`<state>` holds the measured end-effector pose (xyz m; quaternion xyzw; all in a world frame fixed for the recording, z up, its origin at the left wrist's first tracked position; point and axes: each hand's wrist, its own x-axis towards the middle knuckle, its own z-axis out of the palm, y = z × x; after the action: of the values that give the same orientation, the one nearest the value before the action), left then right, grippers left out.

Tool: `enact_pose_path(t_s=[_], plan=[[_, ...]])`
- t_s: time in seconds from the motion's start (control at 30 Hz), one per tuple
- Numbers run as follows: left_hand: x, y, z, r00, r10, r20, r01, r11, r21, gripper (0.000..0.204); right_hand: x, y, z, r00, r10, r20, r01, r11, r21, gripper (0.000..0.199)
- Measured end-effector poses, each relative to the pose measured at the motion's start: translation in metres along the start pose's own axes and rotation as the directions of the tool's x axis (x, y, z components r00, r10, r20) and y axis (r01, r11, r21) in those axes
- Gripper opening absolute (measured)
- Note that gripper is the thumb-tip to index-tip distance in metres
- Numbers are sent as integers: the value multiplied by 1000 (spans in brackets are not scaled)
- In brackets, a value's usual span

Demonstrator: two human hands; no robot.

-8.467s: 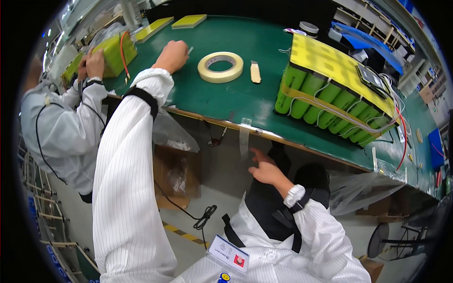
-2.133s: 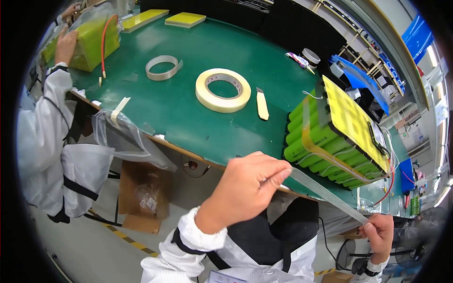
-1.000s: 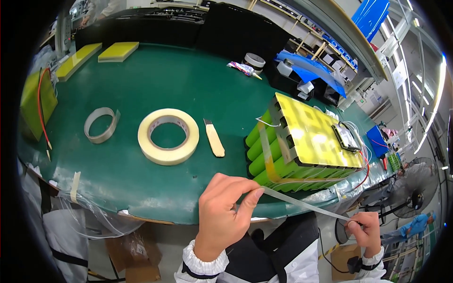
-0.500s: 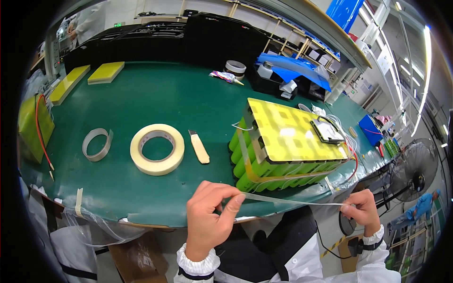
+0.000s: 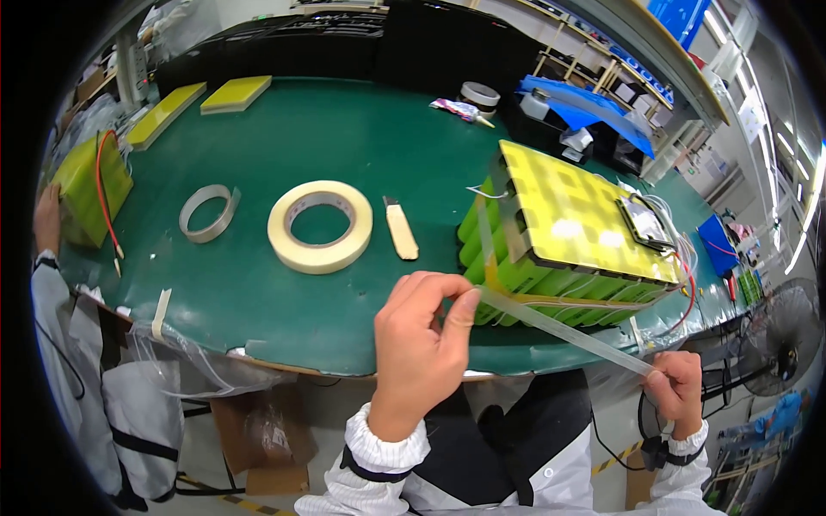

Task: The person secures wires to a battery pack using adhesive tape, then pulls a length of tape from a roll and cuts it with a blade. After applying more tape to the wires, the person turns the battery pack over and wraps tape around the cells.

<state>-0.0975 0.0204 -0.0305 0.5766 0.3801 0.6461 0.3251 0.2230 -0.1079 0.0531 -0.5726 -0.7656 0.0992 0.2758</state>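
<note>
Between my hands stretches a strip of translucent tape (image 5: 568,332), its flat side showing. My left hand (image 5: 422,344) pinches one end between thumb and forefinger, beside the pack's lower near-left corner. The other end is pinched in my right hand (image 5: 675,387), out past the table edge. Just behind the strip stands a battery pack (image 5: 594,215) of green cells with a yellow top board. It has tape along its side and wires at its right end; whether the strip touches it I cannot tell.
Left of the pack lie a tape-handled knife (image 5: 402,232), a large cream tape roll (image 5: 288,245) and a smaller clear roll (image 5: 205,232). A co-worker's hand (image 5: 47,219) touches another pack (image 5: 90,198) at far left. Yellow boards (image 5: 237,95) lie behind; a glue tube (image 5: 460,110) is at the back.
The strip has turned from nearly edge-on to flat and now slopes down to the right. The view has shifted, and a co-worker's hand and sleeve have appeared at the far left.
</note>
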Motion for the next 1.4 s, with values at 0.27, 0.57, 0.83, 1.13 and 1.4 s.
enact_pose_path(t_s=[0.27,0.57,0.83,1.13,1.4], plan=[[1,-4,-1,999,-27,17,26,999,24,17,-21,-36,10,987,-156,-38,144,966,-214,21],[-1,-6,4,999,-46,30,46,999,-4,17,-33,-52,12,994,-107,-27,96,958,-270,23],[-9,-1,11,1000,-1,14,1,1000,-28,15,-35,-30,5,986,-142,-89,97,916,-389,23],[-12,-5,15,999,22,-46,-23,1000,-13,11,-14,6,-2,982,-172,-84,147,959,-243,23],[-16,-5,18,995,87,-57,-82,993,90,11,-6,26,-4,985,-168,-46,156,969,-192,20]])
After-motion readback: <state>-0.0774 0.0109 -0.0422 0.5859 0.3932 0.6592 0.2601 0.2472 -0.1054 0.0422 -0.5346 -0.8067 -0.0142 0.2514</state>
